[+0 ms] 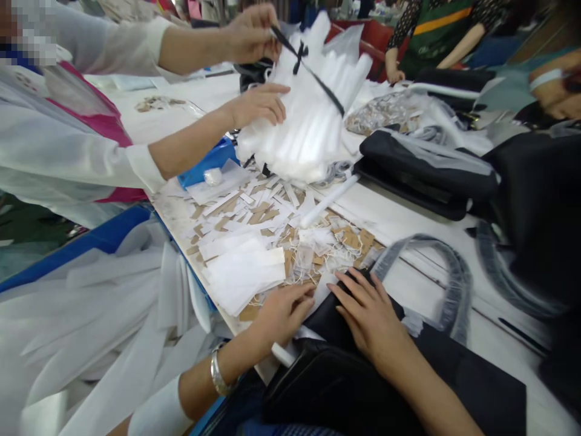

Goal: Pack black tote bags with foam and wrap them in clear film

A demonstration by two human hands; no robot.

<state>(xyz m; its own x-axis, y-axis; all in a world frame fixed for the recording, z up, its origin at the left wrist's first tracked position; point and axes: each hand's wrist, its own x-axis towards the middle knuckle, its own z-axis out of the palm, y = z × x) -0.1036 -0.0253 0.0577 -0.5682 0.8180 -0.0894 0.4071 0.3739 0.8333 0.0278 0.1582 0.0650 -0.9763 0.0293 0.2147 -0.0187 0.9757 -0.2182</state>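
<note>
A black handbag lies in front of me, partly on the table, its handle wrapped in clear plastic. My right hand rests on the bag's black top with its fingers spread flat. At the bag's left end is my left hand, fingers loosely bent and thumb apart, close to a translucent white sheet; I see nothing held in it. A rolled white foam piece pokes out below that hand. Past my fingertips lie paper tags with strings and a stack of white sheets.
Across the corner, a person in white sleeves handles a bundle of white foam tubes with a black strap. A blue-rimmed bin of white foam strips stands left. More black bags lie right. Other people work behind.
</note>
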